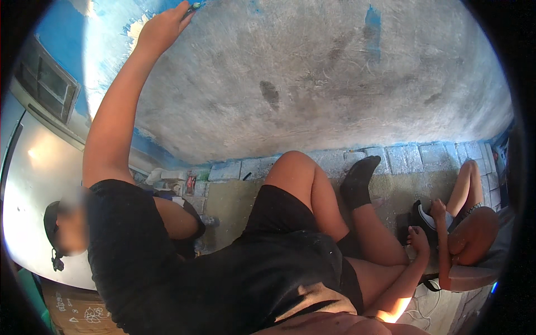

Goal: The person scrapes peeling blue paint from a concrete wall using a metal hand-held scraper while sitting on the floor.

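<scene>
My left arm reaches up at the far left, and my left hand [162, 29] is closed around a small tool [194, 7] with a greenish, pale end. The tool is up against a wall [312, 72] of bare grey plaster with patches of blue paint; what kind of tool it is, I cannot make out. Beside the hand is a pale chipped patch [134, 28]. At the right, my right hand [419, 240] hangs loosely near my bent leg, its fingers slightly curled and apart, with nothing visible in them.
A person in a dark cap [53, 220] is close at the left. Another person sits at the right, a hand [438, 211] near a dark-and-white object [425, 215]. Pale blocks [357, 158] line the wall's foot. A cardboard box [75, 307] stands at lower left, below a shiny panel [44, 184].
</scene>
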Demonstrator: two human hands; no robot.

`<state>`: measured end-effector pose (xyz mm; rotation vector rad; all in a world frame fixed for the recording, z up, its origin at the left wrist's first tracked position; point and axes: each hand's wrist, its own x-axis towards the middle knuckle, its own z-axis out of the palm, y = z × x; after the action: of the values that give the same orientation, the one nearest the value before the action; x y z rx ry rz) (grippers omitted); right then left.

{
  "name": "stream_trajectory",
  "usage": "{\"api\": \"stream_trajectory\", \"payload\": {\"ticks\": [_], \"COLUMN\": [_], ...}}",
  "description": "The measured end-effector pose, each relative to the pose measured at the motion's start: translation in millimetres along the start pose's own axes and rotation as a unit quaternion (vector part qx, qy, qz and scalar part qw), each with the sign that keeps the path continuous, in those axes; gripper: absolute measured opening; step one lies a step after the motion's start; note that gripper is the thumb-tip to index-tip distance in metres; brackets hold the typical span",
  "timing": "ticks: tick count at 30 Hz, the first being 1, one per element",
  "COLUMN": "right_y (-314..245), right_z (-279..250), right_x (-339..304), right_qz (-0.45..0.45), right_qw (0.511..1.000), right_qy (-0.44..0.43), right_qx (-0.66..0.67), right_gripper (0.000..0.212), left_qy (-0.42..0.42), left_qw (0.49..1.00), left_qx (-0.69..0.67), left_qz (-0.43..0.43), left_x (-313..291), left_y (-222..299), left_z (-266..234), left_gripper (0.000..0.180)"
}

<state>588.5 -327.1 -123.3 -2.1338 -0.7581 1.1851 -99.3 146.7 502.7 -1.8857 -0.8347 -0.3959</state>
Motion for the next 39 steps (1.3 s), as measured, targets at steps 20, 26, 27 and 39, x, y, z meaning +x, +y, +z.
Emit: {"api": "stream_trajectory", "payload": {"ticks": [20, 26, 27, 39], "right_y": [1, 3, 5, 0], "right_z": [2, 2, 2, 2], "right_x": [2, 4, 4, -3], "right_qz": [0.002, 0.002, 0.006, 0.013], "right_qw": [1.000, 1.000, 1.000, 1.000], "right_qy": [-0.001, -0.007, -0.007, 0.001], "right_qx": [0.009, 0.004, 0.005, -0.002], "right_gripper": [0.043, 0.044, 0.045, 0.045], "left_qy": [-0.004, -0.020, -0.019, -0.014], "left_qw": [1.000, 1.000, 1.000, 1.000], "left_qx": [-0.006, 0.000, -0.001, -0.003], "left_qz": [-0.003, -0.003, -0.003, -0.007], "left_x": [-22, -23, -23, -30], "left_y": [-12, -16, -15, -22], "left_z": [-8, -9, -9, -4], "left_gripper": [0.027, 0.028, 0.028, 0.026]}}
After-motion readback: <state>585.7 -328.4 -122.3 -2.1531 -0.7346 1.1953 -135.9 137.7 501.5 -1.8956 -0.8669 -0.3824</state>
